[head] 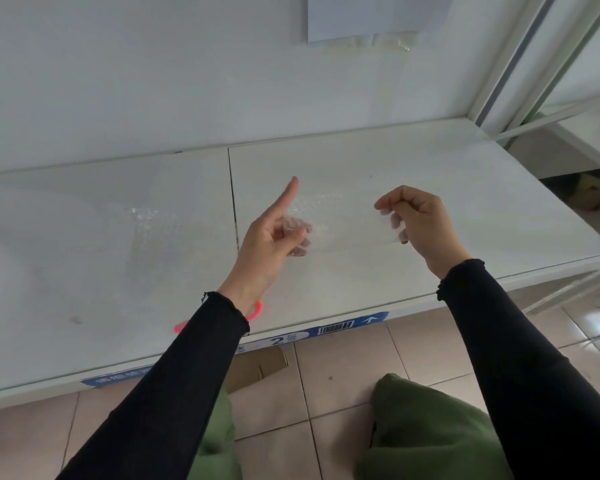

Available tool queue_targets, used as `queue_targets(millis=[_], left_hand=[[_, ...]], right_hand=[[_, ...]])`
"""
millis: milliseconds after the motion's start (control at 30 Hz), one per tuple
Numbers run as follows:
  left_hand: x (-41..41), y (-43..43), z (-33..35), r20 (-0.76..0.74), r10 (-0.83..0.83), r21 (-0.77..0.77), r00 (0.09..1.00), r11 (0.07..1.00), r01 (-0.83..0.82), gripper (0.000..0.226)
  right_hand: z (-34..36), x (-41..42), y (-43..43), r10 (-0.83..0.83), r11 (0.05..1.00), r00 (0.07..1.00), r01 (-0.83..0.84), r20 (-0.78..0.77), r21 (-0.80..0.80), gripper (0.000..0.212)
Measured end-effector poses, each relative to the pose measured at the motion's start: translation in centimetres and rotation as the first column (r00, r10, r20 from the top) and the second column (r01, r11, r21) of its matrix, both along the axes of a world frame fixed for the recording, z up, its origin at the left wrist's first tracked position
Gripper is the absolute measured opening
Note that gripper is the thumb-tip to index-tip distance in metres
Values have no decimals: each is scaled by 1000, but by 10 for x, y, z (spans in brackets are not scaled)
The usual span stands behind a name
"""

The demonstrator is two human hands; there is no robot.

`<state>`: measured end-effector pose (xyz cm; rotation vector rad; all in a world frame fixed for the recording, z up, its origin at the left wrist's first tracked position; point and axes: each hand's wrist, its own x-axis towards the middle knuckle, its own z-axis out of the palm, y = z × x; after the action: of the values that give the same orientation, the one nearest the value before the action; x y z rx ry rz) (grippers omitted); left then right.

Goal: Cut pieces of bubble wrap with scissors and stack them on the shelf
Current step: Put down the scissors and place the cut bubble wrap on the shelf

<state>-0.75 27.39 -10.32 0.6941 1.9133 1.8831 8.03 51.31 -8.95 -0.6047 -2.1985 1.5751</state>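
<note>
Both hands hold one clear piece of bubble wrap (340, 223) stretched just above the white shelf (465, 188). My left hand (274, 237) grips its left edge with curled fingers while the index finger points straight up. My right hand (420, 223) pinches the right edge between thumb and fingers. More bubble wrap (146, 233) lies flat on the shelf to the left. Pink scissor handles (253, 311) show at the shelf's front edge, mostly hidden under my left wrist.
The shelf's back wall (153, 81) carries a taped paper sheet (371, 15). A metal upright (520, 64) stands at the right. Blue labels (343, 329) line the shelf's front edge. Below are tiled floor (343, 368), a piece of cardboard (257, 368) and my green-trousered knees.
</note>
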Motion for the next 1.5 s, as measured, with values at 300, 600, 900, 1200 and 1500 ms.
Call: queue_targets(millis=[300,600,900,1200,1500], left_hand=[[-11,92,-30,93,34,-175,995,984,-18,36],[-9,116,-54,-413,-153,-687,898,700,-197,37],[-5,132,-59,-497,-497,-752,711,656,-68,68],[10,147,-80,-529,-410,-752,743,632,-187,52],[17,152,-85,-445,-444,-858,778,460,-228,60]], right_hand=[[-12,3,87,70,961,962,-136,265,239,26],[-66,-3,107,7,830,902,-246,431,501,33],[-75,-2,68,-271,430,894,-220,358,876,40],[-93,-2,52,-114,708,796,-355,594,611,74],[-96,2,59,-116,642,784,-409,609,648,77]])
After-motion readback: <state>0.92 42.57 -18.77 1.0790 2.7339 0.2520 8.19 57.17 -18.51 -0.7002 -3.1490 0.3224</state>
